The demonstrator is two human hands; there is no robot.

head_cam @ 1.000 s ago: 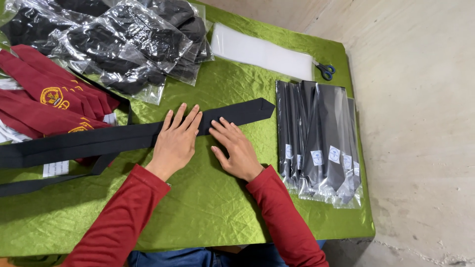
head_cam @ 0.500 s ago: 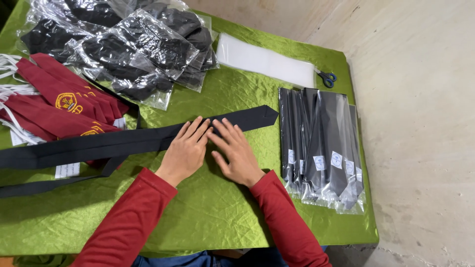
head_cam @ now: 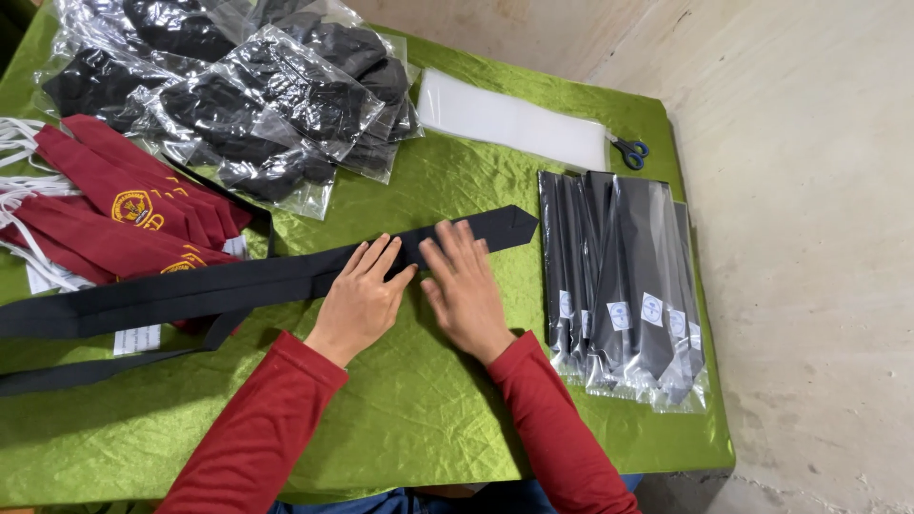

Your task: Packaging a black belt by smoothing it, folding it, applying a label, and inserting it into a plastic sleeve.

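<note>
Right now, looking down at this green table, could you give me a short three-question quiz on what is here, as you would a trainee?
1. True or false: both hands lie flat on the black tie.
2. What lies right of the right hand: A) maroon ties, B) a row of bagged black ties, C) a hammer?
3. What small tool lies at the far table edge?

Key
1. True: left hand too.
2. B.
3. Blue-handled scissors.

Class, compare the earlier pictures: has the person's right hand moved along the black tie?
Yes. The right hand has slid along the black tie toward its pointed tip, nearer the packaged ties.
</note>
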